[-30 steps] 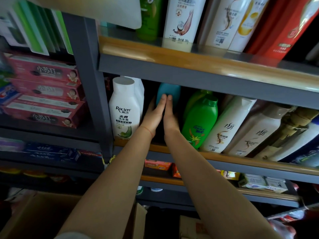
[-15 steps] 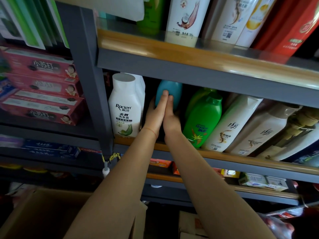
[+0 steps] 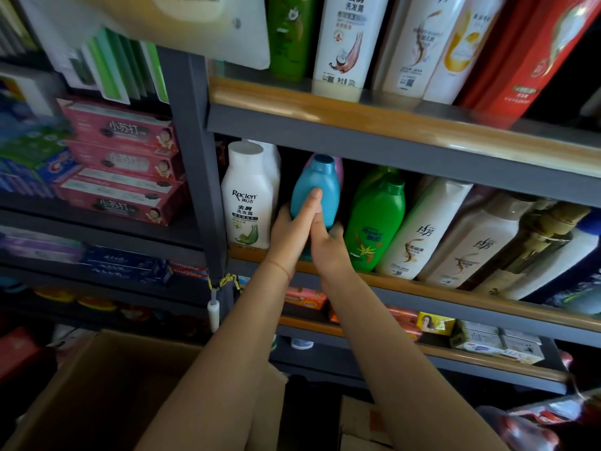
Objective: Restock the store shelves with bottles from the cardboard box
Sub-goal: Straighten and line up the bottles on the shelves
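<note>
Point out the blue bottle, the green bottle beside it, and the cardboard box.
blue bottle (image 3: 320, 187): head view, upper body below the cap.
green bottle (image 3: 377, 222): head view, front label area.
cardboard box (image 3: 107, 385): head view, inner wall.

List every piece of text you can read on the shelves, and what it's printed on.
"Raclen" and "去屑洗发露": white bottle beside the blue bottle.
"去屑洗发露", "200g": white bottle on the upper shelf.
"小苏打": pink toothpaste boxes.
"Colgate": red box.
Green bottle's label: too blurred.
</note>
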`<state>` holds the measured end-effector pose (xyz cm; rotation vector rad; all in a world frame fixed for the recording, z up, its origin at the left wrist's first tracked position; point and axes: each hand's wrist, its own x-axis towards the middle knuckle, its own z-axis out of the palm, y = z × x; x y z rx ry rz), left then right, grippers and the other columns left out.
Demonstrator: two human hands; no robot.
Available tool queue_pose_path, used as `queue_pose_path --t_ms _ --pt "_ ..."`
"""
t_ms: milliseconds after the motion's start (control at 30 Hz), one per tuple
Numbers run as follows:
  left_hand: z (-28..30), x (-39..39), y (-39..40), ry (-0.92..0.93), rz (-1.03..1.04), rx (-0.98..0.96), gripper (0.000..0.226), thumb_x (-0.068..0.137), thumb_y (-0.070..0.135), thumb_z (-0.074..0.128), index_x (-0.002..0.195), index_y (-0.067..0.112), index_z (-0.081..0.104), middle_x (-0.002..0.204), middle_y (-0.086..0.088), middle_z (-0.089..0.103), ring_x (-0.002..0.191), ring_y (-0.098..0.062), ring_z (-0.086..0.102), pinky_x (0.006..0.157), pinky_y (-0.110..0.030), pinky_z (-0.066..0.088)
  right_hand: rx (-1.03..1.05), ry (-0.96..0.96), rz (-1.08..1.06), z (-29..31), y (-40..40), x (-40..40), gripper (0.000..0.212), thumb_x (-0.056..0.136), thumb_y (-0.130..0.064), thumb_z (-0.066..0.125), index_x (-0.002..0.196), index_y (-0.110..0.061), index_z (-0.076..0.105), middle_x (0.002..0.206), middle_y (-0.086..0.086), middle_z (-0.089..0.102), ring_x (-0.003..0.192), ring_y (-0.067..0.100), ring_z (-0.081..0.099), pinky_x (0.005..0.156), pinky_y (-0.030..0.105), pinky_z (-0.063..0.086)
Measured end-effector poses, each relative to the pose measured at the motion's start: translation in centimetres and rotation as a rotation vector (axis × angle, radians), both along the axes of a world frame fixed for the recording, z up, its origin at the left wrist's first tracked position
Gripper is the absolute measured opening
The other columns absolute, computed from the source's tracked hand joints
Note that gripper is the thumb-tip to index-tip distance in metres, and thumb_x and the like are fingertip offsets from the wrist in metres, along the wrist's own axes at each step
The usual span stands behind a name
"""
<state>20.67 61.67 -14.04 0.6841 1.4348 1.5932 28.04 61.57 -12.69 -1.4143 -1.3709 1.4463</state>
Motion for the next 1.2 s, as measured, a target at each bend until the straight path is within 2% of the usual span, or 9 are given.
queue_pose_path --t_ms 300,500,633,733,833,900,1000,1100,1200 --pt "0.6 0.1 -1.4 0.033 -0.023 -0.002 0.048 0.09 0.057 0.063 0.123 0.023 0.059 0.109 0.011 0.067 0.104 -0.004 0.063 0.074 -0.015 0.047 0.016 -0.028 0.043 0.8 -1.3 0.7 0.067 0.094 -0.065 0.04 0.141 -0.017 0.035 0.119 -0.001 0.047 0.104 0.015 0.047 0.087 0.03 0.037" --pt "0.1 1.6 -3.3 0.113 0.047 0.08 0.057 0.083 0.055 0.061 0.129 0.021 0.059 0.117 0.004 0.069 0.106 -0.009 0.066 0.086 -0.025 0.054 0.172 -0.002 0.125 0.0 -3.9 3.9 0.027 0.1 -0.031 0.051 0.126 -0.023 0.051 0.113 -0.009 0.061 0.099 0.004 0.058 0.074 0.013 0.043" --pt "-2.0 5.6 -7.0 0.477 0.372 0.166 0.035 0.088 0.029 0.059 0.12 0.016 0.063 0.114 0.005 0.057 0.108 -0.014 0.058 0.092 -0.034 0.052 0.381 -0.065 -0.056 -1.4 -5.1 8.0 0.021 0.097 -0.011 0.052 0.111 -0.019 0.065 0.101 -0.003 0.067 0.08 0.008 0.06 0.071 0.024 0.045" --pt "-1.3 8.2 -7.2 0.674 0.28 0.256 0.022 0.089 0.02 0.059 0.109 0.015 0.068 0.105 0.004 0.058 0.087 -0.005 0.059 0.083 -0.033 0.052 0.51 -0.028 -0.154 -0.7 -4.8 10.3 0.029 0.096 -0.005 0.052 0.119 -0.022 0.056 0.086 -0.007 0.062 0.061 0.007 0.054 0.058 0.027 0.046" --pt "0.9 8.9 -5.6 0.795 0.121 0.255 0.034 0.097 0.021 0.059 0.131 0.017 0.06 0.123 0.001 0.06 0.079 -0.007 0.059 0.082 -0.031 0.052 0.649 -0.11 -0.116 0.7 -3.7 11.9 0.052 0.096 -0.006 0.052 0.143 -0.024 0.039 0.078 -0.007 0.057 0.06 0.014 0.055 0.052 0.026 0.044" --pt "2.6 8.8 -4.3 0.848 0.061 0.213 0.047 0.1 0.029 0.056 0.146 0.019 0.047 0.141 -0.002 0.051 0.102 -0.015 0.063 0.095 -0.035 0.051 0.659 -0.181 -0.067 1.5 -2.7 12.5 0.063 0.097 -0.01 0.052 0.152 -0.027 0.026 0.077 -0.005 0.059 0.062 0.014 0.057 0.052 0.027 0.045" --pt "4.4 8.6 -2.6 0.892 0.009 0.07 0.06 0.102 0.039 0.051 0.155 0.02 0.031 0.157 -0.006 0.038 0.14 -0.024 0.041 0.11 -0.038 0.036 0.562 -0.247 0.045 2.5 -1.4 12.8 0.07 0.097 -0.013 0.052 0.156 -0.028 0.017 0.075 -0.005 0.061 0.063 0.01 0.059 0.053 0.021 0.045" --pt "4.7 8.5 -1.7 0.913 0.018 0.005 0.058 0.102 0.041 0.051 0.153 0.018 0.037 0.15 -0.008 0.047 0.136 -0.027 0.046 0.106 -0.039 0.04 0.497 -0.237 0.124 3.0 -1.0 13.0 0.069 0.097 -0.015 0.052 0.156 -0.028 0.018 0.074 -0.007 0.061 0.063 0.005 0.058 0.052 0.013 0.042" --pt "4.6 8.7 -1.5 0.927 0.058 0.012 0.053 0.101 0.041 0.052 0.148 0.017 0.043 0.144 -0.009 0.053 0.13 -0.028 0.051 0.101 -0.039 0.044 0.473 -0.201 0.147 2.8 -0.9 13.1 0.072 0.096 -0.015 0.052 0.156 -0.029 0.015 0.075 -0.001 0.063 0.066 0.013 0.06 0.059 0.028 0.048"
